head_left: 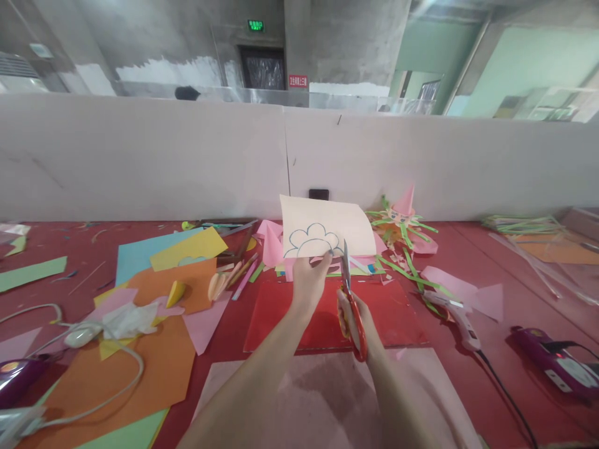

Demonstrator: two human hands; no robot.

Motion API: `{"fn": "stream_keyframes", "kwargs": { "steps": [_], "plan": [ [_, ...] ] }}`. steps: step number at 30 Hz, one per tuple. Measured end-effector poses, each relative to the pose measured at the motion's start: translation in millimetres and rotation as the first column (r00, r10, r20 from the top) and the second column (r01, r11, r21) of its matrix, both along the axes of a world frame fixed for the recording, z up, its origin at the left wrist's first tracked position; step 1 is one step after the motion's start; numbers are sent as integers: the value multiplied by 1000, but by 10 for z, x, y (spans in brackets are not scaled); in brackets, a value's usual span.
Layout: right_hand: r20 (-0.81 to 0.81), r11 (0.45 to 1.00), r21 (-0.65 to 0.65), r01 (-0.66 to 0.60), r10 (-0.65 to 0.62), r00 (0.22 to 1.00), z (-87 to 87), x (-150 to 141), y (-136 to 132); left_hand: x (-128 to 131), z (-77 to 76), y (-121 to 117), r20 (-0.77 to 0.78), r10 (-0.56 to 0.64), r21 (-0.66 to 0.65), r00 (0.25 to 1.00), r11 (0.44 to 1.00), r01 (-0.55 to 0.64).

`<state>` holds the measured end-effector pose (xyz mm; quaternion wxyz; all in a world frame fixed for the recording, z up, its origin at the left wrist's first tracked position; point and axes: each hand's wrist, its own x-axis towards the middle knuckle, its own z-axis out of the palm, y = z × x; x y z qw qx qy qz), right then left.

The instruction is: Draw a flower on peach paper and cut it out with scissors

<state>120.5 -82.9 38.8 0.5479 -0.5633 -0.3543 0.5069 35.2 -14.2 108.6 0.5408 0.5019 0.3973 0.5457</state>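
A cream sheet of paper (358, 227) is raised above the table, with a scalloped flower outline in dark blue drawn along its lower edge. My left hand (309, 277) pinches that lower edge near the middle of the drawing. In my right hand (349, 315) is a pair of red-handled scissors (359, 337), fingers through the loops. The blades point up at the paper's lower edge, just right of my left fingers, by the outline's right end. Whether the blades are parted is hard to see. Beneath both hands lies a red board (281, 318).
Coloured paper (168, 374), pencils (241, 271) and a white cable (135, 368) cover the left side. On the right are a paper figure with a pink cone hat (403, 209), a glue gun (461, 318) and a purple device (556, 362). A white partition (187, 162) stands behind.
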Motion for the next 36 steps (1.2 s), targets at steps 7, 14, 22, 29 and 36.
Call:
{"fn": "stream_keyframes", "kwargs": {
  "steps": [7, 14, 22, 29, 36],
  "plan": [
    [-2, 1000, 4, -3, 3, 1000, -24, 9, 1, 9, -15, -5, -6, -13, -1, 1000, 1000, 13],
    [-7, 1000, -13, 4, -4, 1000, 13, -2, -4, 10, -22, -3, 17, -24, -9, 1000, 1000, 24],
    [16, 1000, -7, 8, -8, 1000, 11, -9, -8, 15, -3, -24, 48, -19, 14, 999, 1000, 18],
    [23, 1000, -15, 26, -26, 999, -7, -6, -13, 18, -55, 3, 19, -15, 23, 1000, 1000, 14],
    [28, 1000, -5, 20, -19, 999, 23, -12, -38, 15, -39, 3, 36, -15, -13, 999, 1000, 15]
  ]
}}
